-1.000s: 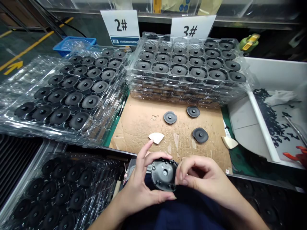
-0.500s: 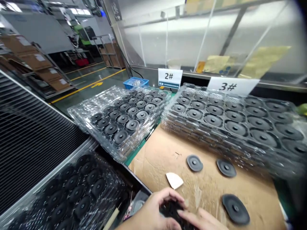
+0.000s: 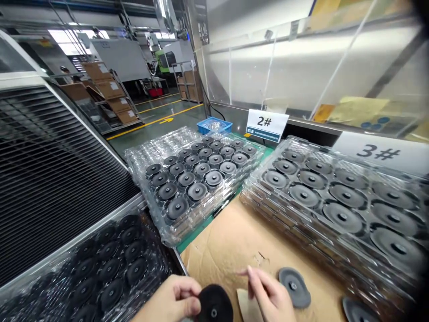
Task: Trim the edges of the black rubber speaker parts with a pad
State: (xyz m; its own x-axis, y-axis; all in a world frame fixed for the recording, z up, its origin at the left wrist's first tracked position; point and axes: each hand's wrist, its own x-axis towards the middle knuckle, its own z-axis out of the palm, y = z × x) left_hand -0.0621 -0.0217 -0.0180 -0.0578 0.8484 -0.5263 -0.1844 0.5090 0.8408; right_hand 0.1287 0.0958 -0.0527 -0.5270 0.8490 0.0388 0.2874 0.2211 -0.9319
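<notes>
My left hand (image 3: 179, 297) grips a black disc (image 3: 216, 304) by its left edge, between thumb and fingers. The disc is round with a small ring-shaped hub in its middle, and the bottom of the frame cuts it off. To its right, my right hand (image 3: 268, 293) hovers over the cardboard (image 3: 231, 232), apart from the disc, fingers stretched out and slightly blurred. A pale, wedge-shaped piece (image 3: 246, 304) lies partly hidden behind that hand. Just beyond the hand rests a grey disc (image 3: 295, 288) on the cardboard, and another disc (image 3: 358, 311) sits near the lower right.
Clear plastic trays of discs (image 3: 201, 167) stand behind a "2#" sign's (image 3: 268, 125) front side. More stacked trays (image 3: 335, 197) stand at right by a "3#" sign (image 3: 378, 152). A darker disc tray (image 3: 107, 268) is at lower left. A blue basket (image 3: 214, 125) stands at the back.
My hands have moved apart; the black part they held together now shows as a disc in my left hand alone. The view has shifted left and up.
</notes>
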